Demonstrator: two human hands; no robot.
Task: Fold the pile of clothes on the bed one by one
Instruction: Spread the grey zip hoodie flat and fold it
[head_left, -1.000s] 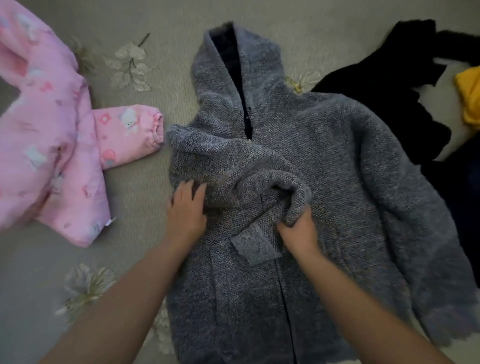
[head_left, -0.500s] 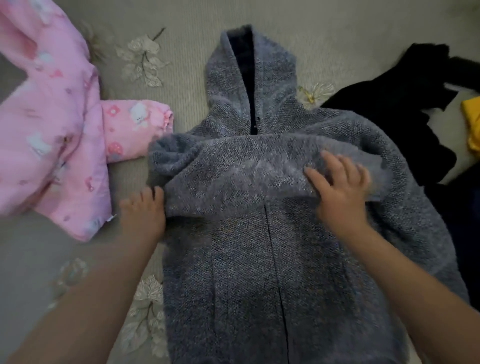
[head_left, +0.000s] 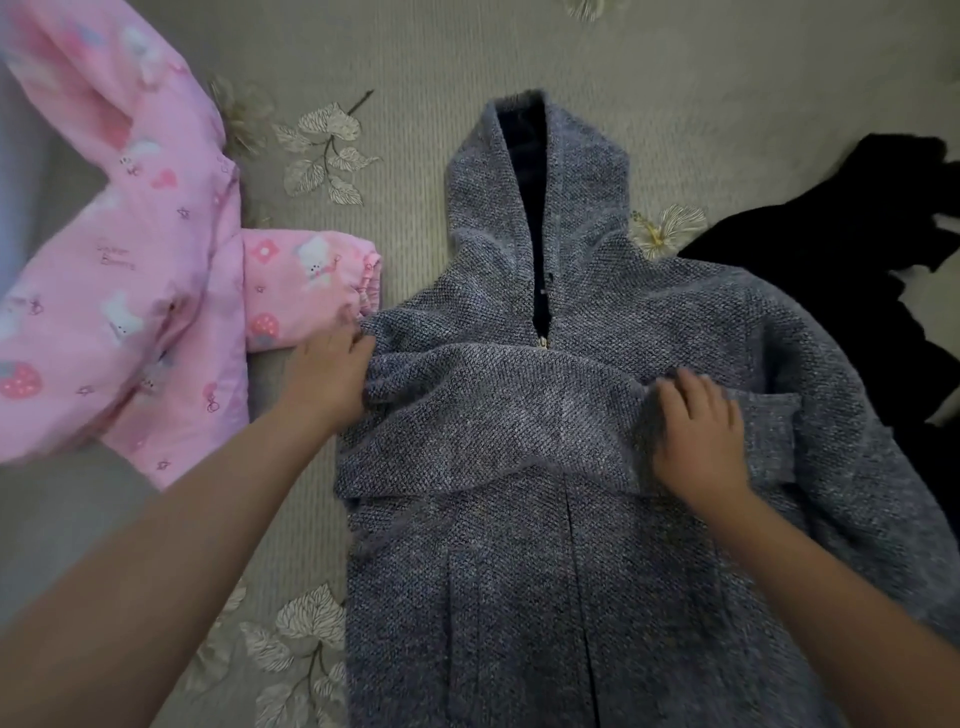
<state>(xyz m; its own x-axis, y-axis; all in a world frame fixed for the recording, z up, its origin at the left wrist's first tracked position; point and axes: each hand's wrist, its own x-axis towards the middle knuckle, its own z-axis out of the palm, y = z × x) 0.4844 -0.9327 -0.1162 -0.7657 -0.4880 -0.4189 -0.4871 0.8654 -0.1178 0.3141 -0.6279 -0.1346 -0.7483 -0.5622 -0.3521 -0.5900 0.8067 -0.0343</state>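
Grey hooded jacket (head_left: 597, 545) is lying face up along the middle of the bed (head_left: 415, 78), hood pointing away from the person and hem running toward them, so its long axis is lining up with their body. One sleeve (head_left: 493, 415) is lying folded crosswise over the chest. The left hand (head_left: 327, 374) is resting against the jacket's left shoulder edge; whether it is pinching the cloth I cannot tell. The right hand (head_left: 696, 436) is pressing flat, fingers spread, on the sleeve's cuff end. The unfolded sleeve is trailing off to the right, nearer the right hand, which looks best placed to fetch it. A pink jacket (head_left: 130, 291) is lying to the left, dark clothes (head_left: 831, 270) to the right.
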